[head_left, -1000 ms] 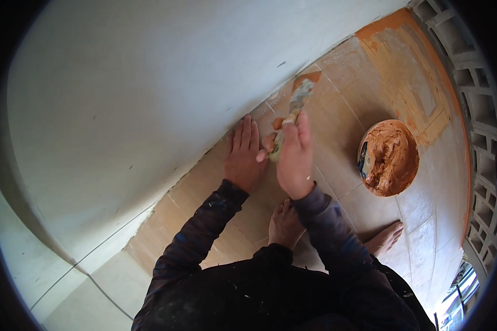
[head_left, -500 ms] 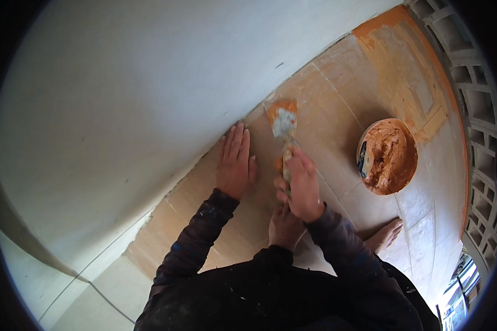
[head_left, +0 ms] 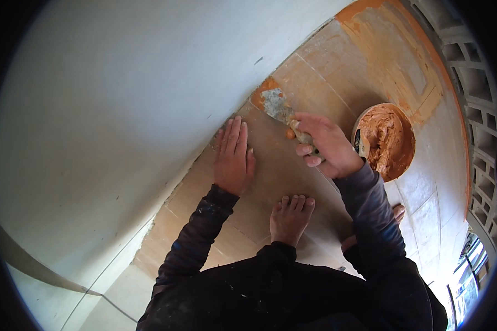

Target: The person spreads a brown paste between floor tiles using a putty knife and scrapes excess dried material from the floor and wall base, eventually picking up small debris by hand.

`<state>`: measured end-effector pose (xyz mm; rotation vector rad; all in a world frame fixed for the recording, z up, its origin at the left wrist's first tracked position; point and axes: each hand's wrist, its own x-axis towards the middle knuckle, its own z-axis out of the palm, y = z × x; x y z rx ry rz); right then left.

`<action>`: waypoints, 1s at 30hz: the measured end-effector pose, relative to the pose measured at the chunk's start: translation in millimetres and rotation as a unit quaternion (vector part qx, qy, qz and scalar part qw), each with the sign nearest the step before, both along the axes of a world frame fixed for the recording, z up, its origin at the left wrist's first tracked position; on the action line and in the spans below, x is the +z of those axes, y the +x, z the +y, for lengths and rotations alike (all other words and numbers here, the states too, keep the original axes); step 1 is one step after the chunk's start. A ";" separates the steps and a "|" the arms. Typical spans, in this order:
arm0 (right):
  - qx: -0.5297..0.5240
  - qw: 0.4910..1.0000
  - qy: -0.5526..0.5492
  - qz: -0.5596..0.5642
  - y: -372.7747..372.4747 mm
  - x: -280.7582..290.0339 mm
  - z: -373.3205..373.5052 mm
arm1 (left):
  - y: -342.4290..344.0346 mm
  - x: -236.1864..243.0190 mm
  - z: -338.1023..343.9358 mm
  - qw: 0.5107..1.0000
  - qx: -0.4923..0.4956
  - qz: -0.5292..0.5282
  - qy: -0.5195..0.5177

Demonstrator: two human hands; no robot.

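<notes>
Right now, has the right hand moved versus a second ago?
Yes: the right hand, gripping the scraper, is now further right, closer to the unmoved bucket.

The bucket (head_left: 361, 115), round and open, stands on the tiled floor (head_left: 337, 60) near 3 o'clock from the view centre, its rim partly hidden at 7 to 8 o'clock. It contains thick orange paste (head_left: 389, 135), unlevel, with ridges and folds across the surface. The scraper (head_left: 276, 103) is located at 1 o'clock, apart from the bucket, its flat, grey-white smeared blade pointing between 10 and 11 o'clock with orange at the leading edge, its pale handle, partly covered, extending toward 4 to 5 o'clock; floor contact cannot be determined.
</notes>
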<state>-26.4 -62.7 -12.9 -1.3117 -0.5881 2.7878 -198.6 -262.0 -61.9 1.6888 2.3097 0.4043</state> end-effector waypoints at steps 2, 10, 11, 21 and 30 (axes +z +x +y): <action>0.017 0.998 0.014 -0.058 7.8 6.5 1.2 | -3.9 2.8 4.7 1.000 0.003 0.011 -0.003; 0.018 0.999 0.035 -0.031 8.0 20.0 1.8 | 10.0 -5.3 13.2 0.999 -0.046 -0.013 0.005; 0.011 0.999 0.026 -0.035 11.2 25.1 2.4 | 12.2 -4.6 16.4 0.998 -0.066 -0.018 0.002; -0.178 0.964 0.196 -0.006 -70.0 7.7 -65.7 | 22.5 -14.5 -12.9 0.996 0.028 0.039 -0.071; -0.074 0.995 0.045 0.056 -57.7 29.6 -136.0 | 32.5 -13.3 -112.7 0.968 0.241 0.056 -0.043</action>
